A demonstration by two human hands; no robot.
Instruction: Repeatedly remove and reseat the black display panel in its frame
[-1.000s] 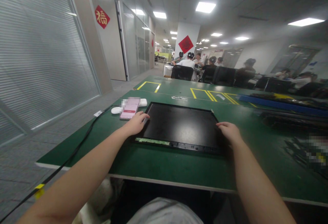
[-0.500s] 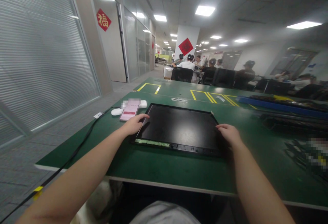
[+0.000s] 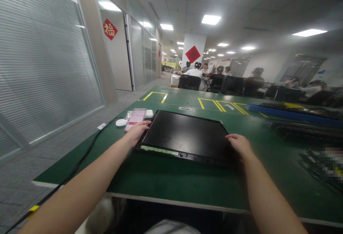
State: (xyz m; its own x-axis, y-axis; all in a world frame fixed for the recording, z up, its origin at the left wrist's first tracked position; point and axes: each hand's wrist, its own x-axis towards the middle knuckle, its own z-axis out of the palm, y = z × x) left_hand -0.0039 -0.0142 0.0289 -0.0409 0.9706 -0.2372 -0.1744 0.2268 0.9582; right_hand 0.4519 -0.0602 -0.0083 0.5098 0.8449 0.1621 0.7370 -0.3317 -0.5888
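A black flat display panel rests on the green workbench, its far edge lifted a little off the surface. A narrow green circuit strip runs along its near edge. My left hand grips the panel's left edge, fingers curled over it. My right hand holds the right edge near the front corner, fingers bent round the side.
A pink phone and two white small devices lie just left of the panel, with a black cable trailing off the bench. Dark parts and a blue strip fill the right side. Several seated people work at far tables.
The panel's far edge has risen slightly while both hands stay on its sides. My view has tipped a bit upward.
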